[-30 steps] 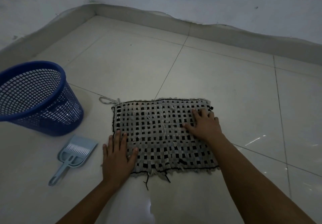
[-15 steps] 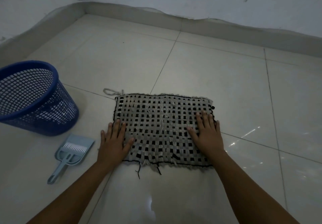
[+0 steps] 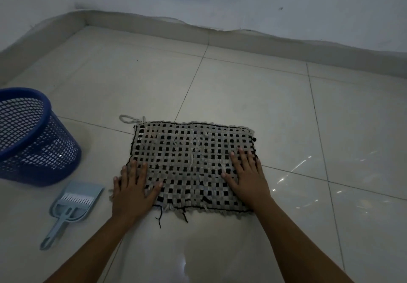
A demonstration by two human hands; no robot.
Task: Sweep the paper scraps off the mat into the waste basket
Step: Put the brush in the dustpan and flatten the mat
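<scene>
A woven grey-and-black mat [image 3: 191, 161] lies flat on the tiled floor. My left hand [image 3: 132, 190] rests palm down on its near left corner, fingers spread, partly on the floor. My right hand [image 3: 247, 177] presses flat on the mat's right side. Neither hand holds anything. A blue mesh waste basket [image 3: 33, 137] stands tilted at the left. A pale blue dustpan with a small brush [image 3: 70, 205] lies on the floor between the basket and the mat. I cannot make out paper scraps on the mat; only loose threads show.
The floor is glossy cream tile [image 3: 286, 117] with grout lines. A low skirting and white wall [image 3: 220, 7] run across the back and the left corner. A thread loop [image 3: 127, 118] trails from the mat's far left corner.
My right hand has slid from the mat's far right corner back toward me along its right side. The left hand stays at the near left corner. The view has shifted slightly.
</scene>
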